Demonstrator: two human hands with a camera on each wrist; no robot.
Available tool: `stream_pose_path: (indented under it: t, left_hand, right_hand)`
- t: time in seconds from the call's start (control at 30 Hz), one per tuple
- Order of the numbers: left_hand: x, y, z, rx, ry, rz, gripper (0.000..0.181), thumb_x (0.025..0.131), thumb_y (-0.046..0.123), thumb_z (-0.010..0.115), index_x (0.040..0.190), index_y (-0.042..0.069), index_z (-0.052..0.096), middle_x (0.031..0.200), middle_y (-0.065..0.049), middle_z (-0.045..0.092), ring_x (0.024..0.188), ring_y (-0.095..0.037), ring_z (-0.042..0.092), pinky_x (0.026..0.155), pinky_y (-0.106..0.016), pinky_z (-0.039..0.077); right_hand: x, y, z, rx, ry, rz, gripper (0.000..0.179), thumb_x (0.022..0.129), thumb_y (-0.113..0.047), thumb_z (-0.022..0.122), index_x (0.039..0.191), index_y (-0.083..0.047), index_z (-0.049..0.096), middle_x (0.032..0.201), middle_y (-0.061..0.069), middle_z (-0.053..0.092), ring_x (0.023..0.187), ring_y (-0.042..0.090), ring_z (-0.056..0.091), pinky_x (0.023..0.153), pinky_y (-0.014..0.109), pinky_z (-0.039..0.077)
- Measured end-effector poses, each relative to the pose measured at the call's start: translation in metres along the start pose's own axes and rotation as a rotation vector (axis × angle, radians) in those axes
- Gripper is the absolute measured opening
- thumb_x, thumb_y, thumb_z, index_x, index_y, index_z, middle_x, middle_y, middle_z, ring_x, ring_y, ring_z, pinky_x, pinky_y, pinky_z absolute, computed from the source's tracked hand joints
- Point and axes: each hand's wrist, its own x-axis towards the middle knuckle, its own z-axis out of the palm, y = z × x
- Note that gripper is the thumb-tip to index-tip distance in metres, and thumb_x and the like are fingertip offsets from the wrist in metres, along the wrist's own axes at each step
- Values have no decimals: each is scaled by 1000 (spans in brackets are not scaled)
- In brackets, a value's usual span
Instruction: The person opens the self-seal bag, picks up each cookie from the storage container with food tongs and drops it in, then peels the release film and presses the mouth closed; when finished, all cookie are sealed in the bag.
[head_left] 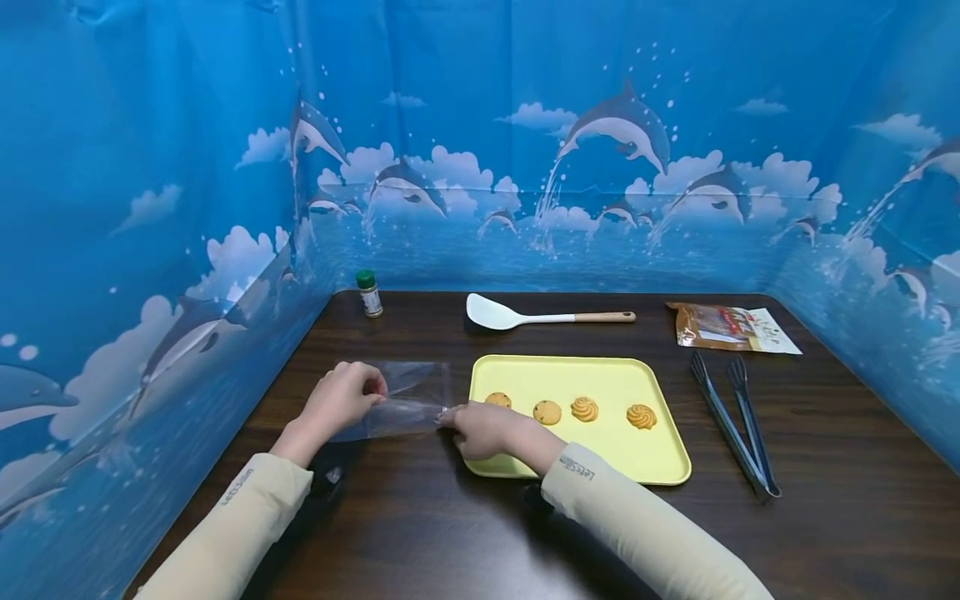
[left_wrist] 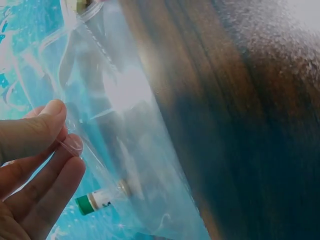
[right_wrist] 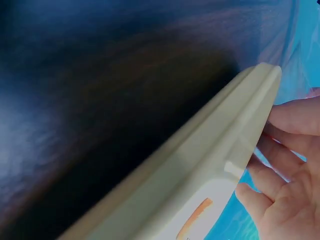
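Observation:
A clear plastic bag point(head_left: 416, 383) is stretched between the two hands, left of the yellow tray point(head_left: 600, 375). The left hand point(head_left: 339, 403) pinches the bag's near-left part between thumb and fingers; the left wrist view shows the thin film point(left_wrist: 135, 125) at its fingertips. At the bag's right end, the right hand point(head_left: 491, 429) pinches its edge, over the tray's left rim. In the right wrist view, the tray's pale side point(right_wrist: 210, 155) hides part of the right fingers. Several cookies point(head_left: 584, 408) lie in a row on the tray, the leftmost partly covered by the right hand.
A green-capped seasoning bottle point(head_left: 369, 294) stands at the back left. Behind the tray lies a white spatula point(head_left: 495, 314) with a wooden handle. To the right are a brown snack packet point(head_left: 723, 327) and dark tongs point(head_left: 738, 429). A dolphin-print curtain point(head_left: 480, 167) surrounds the table.

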Motion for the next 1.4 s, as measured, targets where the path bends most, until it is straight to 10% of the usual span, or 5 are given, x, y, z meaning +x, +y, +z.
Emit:
stream_pose_path:
  t: [0.27,0.7,0.97,1.4]
  left_hand:
    - [-2,-3,5,7,-6,19,10,86,6,73,78,11,70,72,-1,64,59,-14,51,57,-30,45]
    - [-1,-4,7,20,1,28,11,85,4,74,77,10,71,72,-1,65,59,-14,51,57,-30,45]
    - [-2,-4,10,3,-3,12,9,86,5,73,79,10,71,74,-2,66,60,-15,51,57,-30,46]
    - [-1,-2,14,29,0,11,7,86,5,73,81,10,72,77,-2,67,59,-14,52,57,-30,46]
  right_hand:
    - [-20,7,-1,52,38,-25,52,99,-15,52,150,-12,40,157,2,36,131,15,52,118,38,28]
    - [-82,22,-2,118,194,-43,48,99,-26,56,143,-9,50,146,4,51,136,23,47,113,43,35]
    - [-116,38,5,222,315,50,38,97,-20,61,132,-5,60,129,8,65,107,18,65,93,43,51]
    - [-175,78,-1,235,463,294,34,93,-18,67,124,-4,66,122,11,68,105,31,67,86,47,54]
